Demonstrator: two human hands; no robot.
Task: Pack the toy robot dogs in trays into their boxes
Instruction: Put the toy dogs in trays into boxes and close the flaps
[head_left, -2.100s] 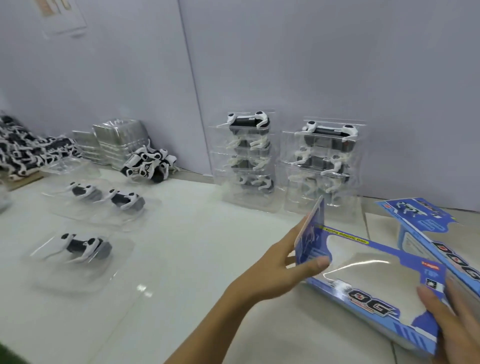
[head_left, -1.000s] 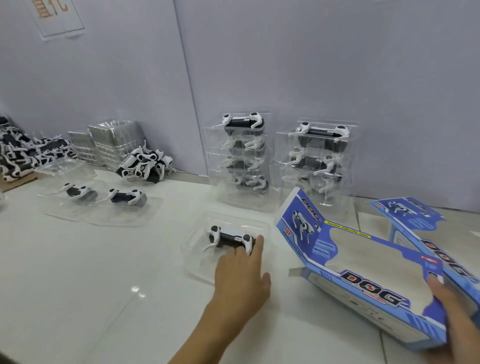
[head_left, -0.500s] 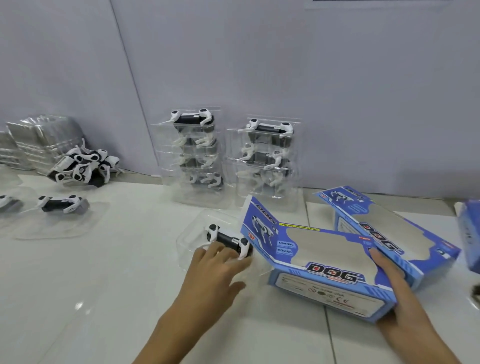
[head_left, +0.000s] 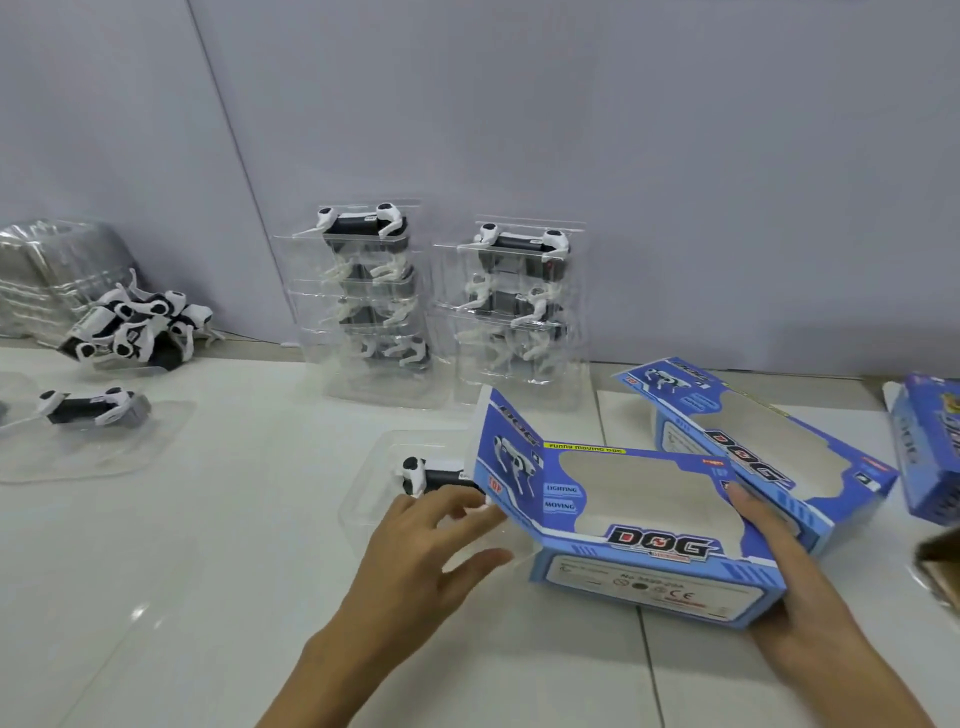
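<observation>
A black-and-white toy robot dog (head_left: 431, 475) lies in a clear tray (head_left: 374, 488) on the white table. The dog's right end is hidden behind the raised end flap of a blue windowed "DOG" box (head_left: 639, 540). My left hand (head_left: 421, 556) holds the tray's near right corner, fingers over it and thumb below, right at the box's open left end. My right hand (head_left: 800, 597) grips the box's right end, with the index finger lying along the top beside the window.
Two stacks of trays with dogs (head_left: 371, 306) (head_left: 514, 312) lean at the wall. A second open box (head_left: 753, 447) lies behind, a third box (head_left: 930, 457) at the right edge. At the left are a dog in its tray (head_left: 88, 410), loose dogs (head_left: 140, 327) and empty trays (head_left: 47, 270).
My left hand let go of the box flap, reached left and brought a tray with a dog to the box's open end. The box now lies flatter, and the dog's right end has passed behind the flap.
</observation>
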